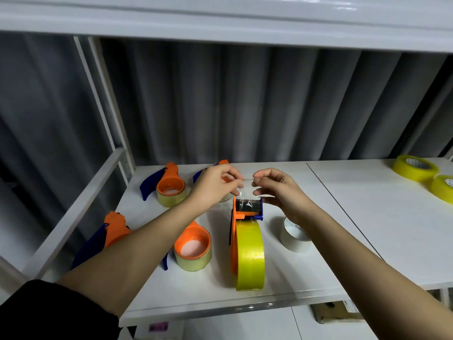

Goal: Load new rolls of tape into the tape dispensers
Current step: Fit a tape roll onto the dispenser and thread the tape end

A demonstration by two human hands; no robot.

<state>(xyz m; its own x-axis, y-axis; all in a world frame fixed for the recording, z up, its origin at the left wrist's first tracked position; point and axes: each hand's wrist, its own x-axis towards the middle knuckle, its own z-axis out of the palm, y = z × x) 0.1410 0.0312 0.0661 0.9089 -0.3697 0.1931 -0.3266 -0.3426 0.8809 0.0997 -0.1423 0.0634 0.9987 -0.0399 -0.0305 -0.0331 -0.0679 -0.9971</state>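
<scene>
Pinching the clear tape end [247,185] in my left grip [215,185] and right grip [277,186], stretching it above the orange dispenser [246,217], yellow roll [250,256] standing on the white table [367,217].

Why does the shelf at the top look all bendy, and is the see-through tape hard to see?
In the head view, the wide lens bows the top shelf. The clear tape strip, pinched between the left hand and right hand, shows only as faint glints. The lighting is dim and soft, and the yellow roll stays sharp.
</scene>
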